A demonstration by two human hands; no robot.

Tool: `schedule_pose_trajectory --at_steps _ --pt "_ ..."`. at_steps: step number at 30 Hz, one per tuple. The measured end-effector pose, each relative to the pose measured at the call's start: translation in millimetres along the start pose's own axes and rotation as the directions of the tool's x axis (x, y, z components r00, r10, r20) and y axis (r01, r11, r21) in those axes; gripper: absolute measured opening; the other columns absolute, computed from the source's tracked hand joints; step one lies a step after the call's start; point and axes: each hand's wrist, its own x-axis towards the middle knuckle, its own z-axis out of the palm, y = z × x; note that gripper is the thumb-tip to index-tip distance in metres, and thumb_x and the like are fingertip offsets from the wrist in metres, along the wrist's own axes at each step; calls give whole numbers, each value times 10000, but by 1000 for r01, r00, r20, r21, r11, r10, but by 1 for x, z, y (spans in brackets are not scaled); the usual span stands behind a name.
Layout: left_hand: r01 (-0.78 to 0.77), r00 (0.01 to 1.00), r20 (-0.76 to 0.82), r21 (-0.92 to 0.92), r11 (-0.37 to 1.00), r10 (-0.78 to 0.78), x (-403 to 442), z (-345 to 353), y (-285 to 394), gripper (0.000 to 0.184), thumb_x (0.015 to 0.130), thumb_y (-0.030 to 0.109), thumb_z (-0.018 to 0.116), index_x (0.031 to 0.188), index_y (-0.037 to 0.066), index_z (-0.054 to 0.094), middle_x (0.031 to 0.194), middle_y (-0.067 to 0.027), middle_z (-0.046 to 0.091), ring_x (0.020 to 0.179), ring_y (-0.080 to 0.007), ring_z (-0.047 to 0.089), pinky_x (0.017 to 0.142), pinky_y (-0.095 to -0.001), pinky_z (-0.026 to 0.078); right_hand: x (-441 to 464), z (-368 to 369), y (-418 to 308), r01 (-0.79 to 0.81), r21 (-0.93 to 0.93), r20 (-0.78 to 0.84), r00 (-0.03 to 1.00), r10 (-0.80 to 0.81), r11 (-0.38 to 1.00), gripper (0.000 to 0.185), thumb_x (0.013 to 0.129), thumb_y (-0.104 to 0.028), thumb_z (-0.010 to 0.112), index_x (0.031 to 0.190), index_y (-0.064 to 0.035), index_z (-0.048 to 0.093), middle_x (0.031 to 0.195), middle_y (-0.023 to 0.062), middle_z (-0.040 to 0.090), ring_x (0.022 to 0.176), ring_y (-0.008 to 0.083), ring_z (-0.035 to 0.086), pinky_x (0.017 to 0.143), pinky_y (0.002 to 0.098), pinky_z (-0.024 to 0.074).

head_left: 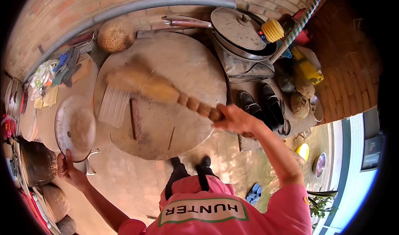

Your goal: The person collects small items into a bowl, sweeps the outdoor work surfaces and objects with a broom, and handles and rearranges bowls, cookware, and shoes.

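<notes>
My right hand (236, 120) is wrapped round the bound, ridged handle of a short straw hand broom (156, 87). The broom's bristle head, smeared by motion, is over the left part of a round, dusty tabletop (183, 60). At the left, my left hand (70, 170) pinches the lower rim of a shallow, worn round dish or lid (77, 129) with a small dark spot near its middle. It is tilted up beside the tabletop's left edge. A ribbed translucent sheet (114, 106), a narrow reddish-brown bar (136, 119) and a thin stick (171, 138) lie on the tabletop.
A lidded pan (239, 29) stands at the back right, near black shoes (271, 104) and a yellow container (307, 66). A round brown object (116, 35) sits against the brick wall. Cloths and bags (56, 75) lie at the left. Blue slippers (253, 193) are on the floor.
</notes>
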Motion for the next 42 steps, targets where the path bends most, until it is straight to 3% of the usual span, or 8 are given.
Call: schedule_pose_trajectory --at_steps 5,12,16,18,23,29,36,42 --pt "41 998 49 -36 998 -40 23 5 -7 155 909 31 668 767 18 608 722 56 512 675 -54 399 638 -209 302 -84 -10 -25 -199 1 -79 977 199 980 458 815 -346 768 989 -22 495 727 228 636 730 425 647 650 468 502" --pt "229 968 183 -351 908 -174 55 37 -48 182 901 -7 661 739 42 596 711 66 482 692 -38 408 656 -198 314 -123 77 22 -426 149 -237 861 451 892 469 783 -355 784 949 -34 485 759 256 639 764 464 632 655 508 510" --pt "470 866 392 -432 769 -309 76 80 -79 185 907 -8 655 756 68 578 765 68 517 729 -36 460 692 -199 360 -125 98 -18 -297 156 -187 928 323 942 423 795 -314 786 943 -54 486 709 203 627 716 429 641 622 484 506" --pt "558 805 506 -468 685 -310 82 108 -76 150 909 -3 655 784 59 599 785 57 543 751 -44 489 708 -211 386 -124 98 -31 -259 3 -234 939 252 966 436 817 -350 751 959 -47 472 683 191 625 672 408 646 585 485 505" --pt "555 793 553 -487 674 -254 79 176 18 43 937 39 628 921 5 648 930 -24 644 906 -98 572 881 -256 425 -121 100 -19 -279 15 -283 920 272 960 447 828 -356 740 959 -31 462 655 182 624 659 398 651 568 488 505" --pt "486 808 567 -489 724 -159 124 239 46 216 953 53 598 1137 -56 624 1158 -106 647 1062 -159 593 977 -297 424 -134 97 8 -207 197 -253 934 254 958 442 826 -355 753 951 -34 477 626 217 603 629 435 620 555 500 488" --pt "684 647 763 -581 441 2 115 404 126 349 932 105 638 1214 -88 570 1229 -186 630 1126 -257 621 988 -396 488 -140 100 52 -128 82 -201 969 142 988 461 825 -346 716 1025 -18 462 693 208 644 649 418 646 568 495 520" --pt "839 543 746 -460 291 -385 -2 543 231 292 835 14 734 1096 -60 628 1005 -131 689 912 -221 670 821 -344 547 -133 87 76 -104 52 -164 980 112 993 493 828 -360 696 1082 -4 469 691 204 652 659 401 663 571 491 534"
